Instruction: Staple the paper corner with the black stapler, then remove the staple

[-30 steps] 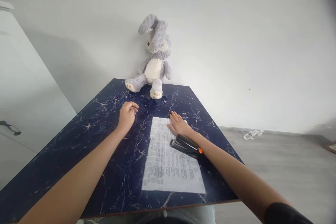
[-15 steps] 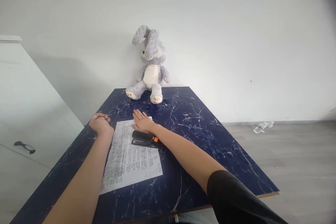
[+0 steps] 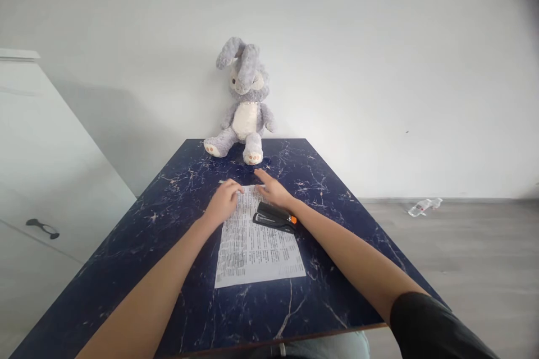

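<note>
A printed sheet of paper lies flat on the dark blue marbled table. At its upper left corner is my left hand, fingers loosely bent and thumb apart, the tips at the paper's edge. My right hand rests at the upper right corner with its fingers stretched out and spread. Just below the right hand, a black stapler with an orange end lies on the sheet, its right end beside my wrist. Part of the sheet's upper right edge is hidden by my right hand.
A grey plush rabbit sits at the table's far edge against the wall. To the left stands a white cabinet with a dark handle. A clear plastic bottle lies on the floor at the right.
The paper and stapler have shifted right together with my right hand. My left hand has come right from beside the sheet to its upper left corner, and its fingers have loosened from a curl.
</note>
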The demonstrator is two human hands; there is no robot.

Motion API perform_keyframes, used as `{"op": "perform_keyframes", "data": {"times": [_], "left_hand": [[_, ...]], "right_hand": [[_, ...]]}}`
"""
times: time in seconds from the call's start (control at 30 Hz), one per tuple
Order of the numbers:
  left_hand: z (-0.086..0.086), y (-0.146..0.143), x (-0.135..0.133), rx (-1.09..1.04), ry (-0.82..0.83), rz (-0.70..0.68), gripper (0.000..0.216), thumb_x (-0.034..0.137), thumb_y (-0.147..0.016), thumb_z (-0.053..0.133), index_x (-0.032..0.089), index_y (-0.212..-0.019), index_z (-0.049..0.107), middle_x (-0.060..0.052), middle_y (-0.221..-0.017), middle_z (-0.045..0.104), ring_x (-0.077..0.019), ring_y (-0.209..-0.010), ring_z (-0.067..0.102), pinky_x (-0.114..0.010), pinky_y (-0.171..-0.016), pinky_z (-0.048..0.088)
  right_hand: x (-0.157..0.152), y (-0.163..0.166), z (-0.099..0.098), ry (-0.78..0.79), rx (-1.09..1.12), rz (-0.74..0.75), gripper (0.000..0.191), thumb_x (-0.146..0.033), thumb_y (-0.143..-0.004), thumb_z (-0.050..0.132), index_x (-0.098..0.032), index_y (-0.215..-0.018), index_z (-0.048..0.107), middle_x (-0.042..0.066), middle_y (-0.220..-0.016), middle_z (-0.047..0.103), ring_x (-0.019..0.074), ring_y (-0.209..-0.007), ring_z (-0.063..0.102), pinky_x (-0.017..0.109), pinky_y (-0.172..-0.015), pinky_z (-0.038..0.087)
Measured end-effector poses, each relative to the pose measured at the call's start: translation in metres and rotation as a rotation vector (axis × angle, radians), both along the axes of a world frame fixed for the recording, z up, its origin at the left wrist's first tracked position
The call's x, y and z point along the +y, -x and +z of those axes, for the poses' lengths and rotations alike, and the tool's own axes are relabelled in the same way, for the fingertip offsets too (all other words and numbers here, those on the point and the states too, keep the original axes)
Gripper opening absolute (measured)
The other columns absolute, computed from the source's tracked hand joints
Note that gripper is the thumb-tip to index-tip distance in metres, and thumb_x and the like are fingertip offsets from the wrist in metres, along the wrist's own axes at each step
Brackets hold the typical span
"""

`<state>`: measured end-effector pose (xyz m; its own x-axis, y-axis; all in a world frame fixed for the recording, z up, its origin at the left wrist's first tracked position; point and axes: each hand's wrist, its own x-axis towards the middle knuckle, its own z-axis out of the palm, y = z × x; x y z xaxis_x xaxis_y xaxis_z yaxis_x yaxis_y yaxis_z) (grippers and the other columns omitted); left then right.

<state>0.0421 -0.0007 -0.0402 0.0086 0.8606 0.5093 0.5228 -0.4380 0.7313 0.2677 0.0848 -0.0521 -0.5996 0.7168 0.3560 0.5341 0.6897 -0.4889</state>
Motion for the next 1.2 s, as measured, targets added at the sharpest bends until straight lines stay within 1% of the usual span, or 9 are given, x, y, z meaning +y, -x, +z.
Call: {"op": "perform_keyframes", "data": {"times": [0.07,0.13,0.27,0.4,0.5,0.63,0.73,0.93,1.2], "left_hand": [[-0.007,-0.017,-0.005,0.335,-0.022,-0.095,0.029,0.015,-0.089,0.054,0.020,-0.110,0.073,-0.010,-0.120,0.069,-0.0273,-0.115,0.063,-0.045,-0.104,0.048],[-0.015,-0.025,-0.007,0.567,-0.011,-0.131,0.040,0.025,-0.099,0.047,0.019,-0.136,0.061,-0.015,-0.148,0.055,-0.0319,-0.139,0.049,-0.053,-0.116,0.038],[-0.026,-0.026,-0.006,0.731,0.201,-0.110,0.061,0.049,-0.105,0.038,0.017,-0.157,0.039,-0.018,-0.168,0.027,-0.0386,-0.158,0.017,-0.061,-0.124,0.022],[-0.025,-0.025,-0.006,0.763,0.268,-0.089,0.064,0.055,-0.105,0.034,0.018,-0.157,0.040,-0.016,-0.168,0.029,-0.0383,-0.158,0.017,-0.060,-0.125,0.021],[-0.021,-0.025,-0.007,0.779,0.213,-0.085,0.058,0.050,-0.105,0.038,0.019,-0.153,0.047,-0.016,-0.162,0.040,-0.0368,-0.155,0.027,-0.056,-0.124,0.025],[-0.018,-0.027,-0.008,0.792,0.180,-0.061,0.050,0.044,-0.104,0.043,0.019,-0.147,0.053,-0.017,-0.153,0.050,-0.0363,-0.149,0.037,-0.057,-0.122,0.028],[-0.014,-0.033,-0.013,0.802,0.143,-0.090,0.047,0.039,-0.106,0.039,0.020,-0.146,0.054,-0.016,-0.156,0.047,-0.0358,-0.152,0.032,-0.064,-0.124,0.018],[-0.007,-0.053,-0.029,0.765,0.099,-0.474,0.050,0.053,-0.105,0.045,0.041,-0.154,0.044,0.001,-0.169,0.029,-0.0313,-0.158,0.021,-0.058,-0.127,0.016],[-0.005,-0.054,-0.032,0.761,0.118,-0.425,0.047,0.046,-0.106,0.044,0.037,-0.151,0.048,-0.003,-0.167,0.034,-0.0340,-0.156,0.025,-0.062,-0.126,0.017]], "right_hand": [[-0.013,-0.014,0.014,0.019,0.117,-0.096,0.041,-0.038,-0.105,0.036,-0.013,-0.123,0.063,0.018,-0.129,0.064,0.0274,-0.122,0.060,0.042,-0.105,0.045],[-0.034,-0.029,0.027,0.054,0.095,-0.084,0.045,-0.045,-0.107,0.032,-0.017,-0.098,0.066,0.011,-0.103,0.068,0.0230,-0.096,0.064,0.038,-0.091,0.049],[-0.087,-0.046,0.038,0.077,-0.109,0.074,0.037,-0.056,-0.093,0.064,-0.019,-0.097,0.060,0.007,-0.099,0.063,0.0202,-0.084,0.058,0.032,-0.074,0.046],[-0.107,-0.058,0.039,0.116,-0.128,0.008,0.021,-0.037,-0.092,0.067,-0.019,-0.092,0.057,0.006,-0.092,0.065,0.0190,-0.076,0.058,0.031,-0.067,0.042],[-0.090,-0.085,0.047,0.209,-0.062,-0.152,0.013,-0.032,-0.094,0.061,-0.019,-0.096,0.058,0.005,-0.086,0.068,0.0187,-0.070,0.060,0.030,-0.062,0.041],[-0.064,-0.128,0.057,0.085,-0.197,-0.284,0.009,-0.023,-0.086,0.064,-0.020,-0.093,0.061,0.006,-0.090,0.070,0.0210,-0.076,0.061,0.030,-0.063,0.038],[-0.056,-0.140,0.055,0.107,-0.305,-0.173,0.007,-0.020,-0.081,0.065,-0.019,-0.087,0.062,0.006,-0.087,0.070,0.0209,-0.076,0.061,0.030,-0.064,0.037],[-0.056,-0.132,0.047,0.111,-0.276,-0.071,0.009,-0.014,-0.077,0.064,-0.018,-0.084,0.060,0.006,-0.083,0.068,0.0206,-0.075,0.059,0.031,-0.065,0.036],[-0.069,-0.130,0.059,0.164,-0.290,0.141,0.011,-0.012,-0.079,0.065,-0.019,-0.081,0.056,0.004,-0.086,0.066,0.0186,-0.075,0.055,0.031,-0.067,0.035]]}}
